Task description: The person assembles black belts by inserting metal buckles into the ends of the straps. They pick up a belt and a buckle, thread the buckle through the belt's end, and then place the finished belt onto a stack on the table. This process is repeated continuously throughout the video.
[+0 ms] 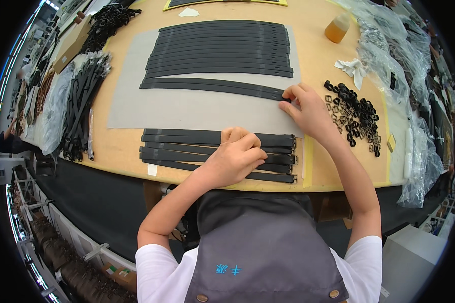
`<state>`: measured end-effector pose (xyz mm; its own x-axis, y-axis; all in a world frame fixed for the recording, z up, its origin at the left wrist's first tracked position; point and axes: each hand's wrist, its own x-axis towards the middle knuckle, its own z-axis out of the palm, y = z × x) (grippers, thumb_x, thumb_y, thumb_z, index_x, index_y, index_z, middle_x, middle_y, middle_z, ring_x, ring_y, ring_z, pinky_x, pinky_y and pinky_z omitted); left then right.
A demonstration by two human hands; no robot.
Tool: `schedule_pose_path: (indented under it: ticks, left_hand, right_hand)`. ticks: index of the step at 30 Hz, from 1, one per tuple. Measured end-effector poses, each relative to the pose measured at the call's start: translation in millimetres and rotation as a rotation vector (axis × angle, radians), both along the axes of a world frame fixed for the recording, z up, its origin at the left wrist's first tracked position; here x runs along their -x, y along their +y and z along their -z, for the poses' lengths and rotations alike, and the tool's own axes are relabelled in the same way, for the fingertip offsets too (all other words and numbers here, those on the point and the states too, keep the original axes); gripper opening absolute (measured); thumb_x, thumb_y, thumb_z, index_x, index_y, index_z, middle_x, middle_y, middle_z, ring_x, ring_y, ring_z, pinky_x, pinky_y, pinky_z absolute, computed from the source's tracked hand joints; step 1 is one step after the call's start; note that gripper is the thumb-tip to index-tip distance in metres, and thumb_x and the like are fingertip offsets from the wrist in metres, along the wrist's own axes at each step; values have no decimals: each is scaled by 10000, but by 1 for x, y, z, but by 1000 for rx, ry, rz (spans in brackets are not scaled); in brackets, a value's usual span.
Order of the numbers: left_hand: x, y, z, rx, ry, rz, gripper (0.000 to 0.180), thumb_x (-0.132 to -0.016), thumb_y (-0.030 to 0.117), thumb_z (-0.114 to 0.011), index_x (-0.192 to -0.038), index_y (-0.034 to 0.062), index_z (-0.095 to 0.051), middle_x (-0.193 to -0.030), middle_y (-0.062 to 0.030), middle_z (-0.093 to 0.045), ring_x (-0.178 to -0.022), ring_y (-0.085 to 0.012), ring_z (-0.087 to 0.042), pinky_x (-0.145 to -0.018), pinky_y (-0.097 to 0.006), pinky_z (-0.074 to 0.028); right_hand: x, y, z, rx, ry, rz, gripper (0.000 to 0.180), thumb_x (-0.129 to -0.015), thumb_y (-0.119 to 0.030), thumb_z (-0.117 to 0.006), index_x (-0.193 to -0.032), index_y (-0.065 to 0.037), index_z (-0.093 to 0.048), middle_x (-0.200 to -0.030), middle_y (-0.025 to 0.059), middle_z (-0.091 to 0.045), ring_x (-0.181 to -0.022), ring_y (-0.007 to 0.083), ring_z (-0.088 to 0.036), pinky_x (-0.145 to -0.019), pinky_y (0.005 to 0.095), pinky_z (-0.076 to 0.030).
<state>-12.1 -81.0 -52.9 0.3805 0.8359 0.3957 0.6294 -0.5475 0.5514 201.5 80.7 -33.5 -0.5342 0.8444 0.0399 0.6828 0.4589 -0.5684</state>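
A black belt strap (212,87) lies crosswise on the grey sheet, apart from the row of black straps (220,48) beyond it. My right hand (308,110) is closed on its right end, thumb and fingers pinching it; a small dark piece shows at the fingertips, too covered to name. My left hand (233,157) is over the nearer belts (177,137), its fingers curled together. Whatever those fingers hold, if anything, is hidden. These nearer belts have metal buckles (293,159) at their right ends and lie close to the table's front edge.
Right of my right hand is a loose pile of black loops (356,108) and metal rings (343,115). A bottle of amber liquid (337,28) and a crumpled white scrap (353,69) are behind it. Clear plastic wrap (384,38) lines the right; bundled straps (83,103) lie left.
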Motion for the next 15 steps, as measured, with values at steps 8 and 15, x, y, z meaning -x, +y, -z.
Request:
schedule_pose_path:
  ticks: [8, 15]
  left_hand:
    - [5, 16, -10, 23, 40, 11, 150, -872, 108, -790, -1003, 113, -718, -1035, -26, -629, -1036, -230, -566, -951, -390, -351]
    - [17, 89, -10, 91, 151, -51, 237, -904, 105, -760, -1123, 64, -680, -1082, -60, -637, -1077, -268, -569, -997, -391, -418]
  right_hand:
    - [-8, -20, -3, 46, 0, -51, 247, -897, -259, -806, -932, -51, -677, -961, 96, -639, -974, 272, -650, -851, 406, -538]
    - [-12, -21, 4, -50, 48, -72, 240, -875, -250, -825, -910, -68, -673, -1040, 90, -631, -1054, 285, -622, -879, 404, -536]
